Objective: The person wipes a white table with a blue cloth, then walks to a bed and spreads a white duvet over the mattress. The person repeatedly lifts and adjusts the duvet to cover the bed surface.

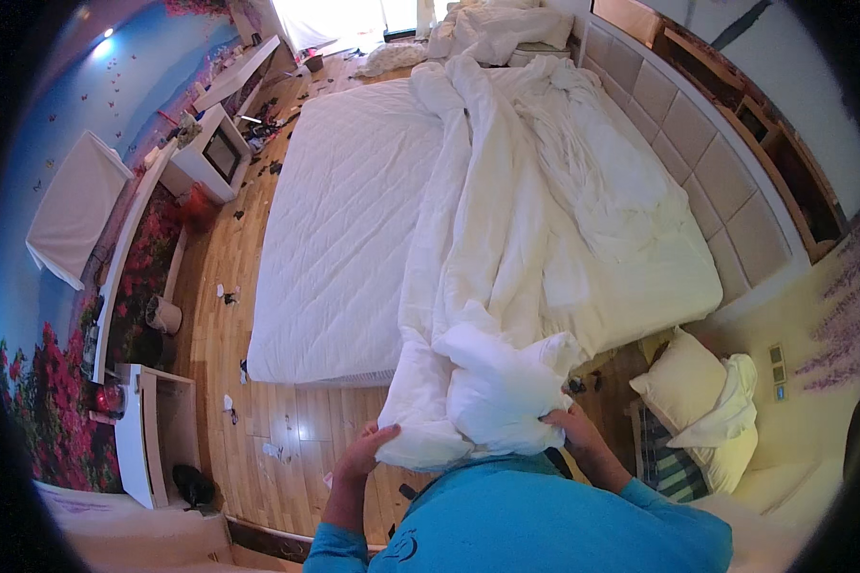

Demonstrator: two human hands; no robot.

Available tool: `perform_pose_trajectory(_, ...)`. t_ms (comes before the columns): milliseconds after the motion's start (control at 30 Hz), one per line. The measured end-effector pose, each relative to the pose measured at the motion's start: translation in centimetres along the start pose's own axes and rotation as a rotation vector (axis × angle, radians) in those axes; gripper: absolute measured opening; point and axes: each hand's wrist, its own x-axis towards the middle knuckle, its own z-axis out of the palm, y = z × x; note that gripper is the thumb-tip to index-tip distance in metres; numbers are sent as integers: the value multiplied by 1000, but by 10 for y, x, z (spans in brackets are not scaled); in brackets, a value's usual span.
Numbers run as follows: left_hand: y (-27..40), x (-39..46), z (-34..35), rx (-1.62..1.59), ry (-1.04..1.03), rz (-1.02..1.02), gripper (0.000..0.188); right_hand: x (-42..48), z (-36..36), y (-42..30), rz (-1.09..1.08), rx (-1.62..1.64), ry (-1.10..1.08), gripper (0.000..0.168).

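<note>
A bulky white duvet (498,215) lies lengthwise over the middle of the bed, its near end drawn off the mattress against my front. My left hand (362,448) grips the left edge of that bunched end. On the opposite side, my right hand (570,424) is closed on its right edge. Beneath the duvet, the quilted white mattress (330,236) shows on the left. More crumpled white bedding (595,157) lies beside the duvet towards the padded headboard (709,161).
Pillows (681,376) are piled at the right near a checked cloth (670,458). Small litter is scattered over the wooden floor (215,344). A waste bin (163,315), a white desk (140,430) and a red bag (199,208) stand along the left wall.
</note>
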Motion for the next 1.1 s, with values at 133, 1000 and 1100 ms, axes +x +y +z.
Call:
perform_pose_trajectory(133,54,52,17,31,-87,9,35,50,3,-56,-177,43,-95,31)
perform_pose_trajectory(1000,365,339,144,1046,401,1039,73,403,-51,-409,-657,59,-153,39)
perform_pose_trajectory(1100,500,397,184,698,271,1300,70,448,-20,-587,-939,198,-222,32)
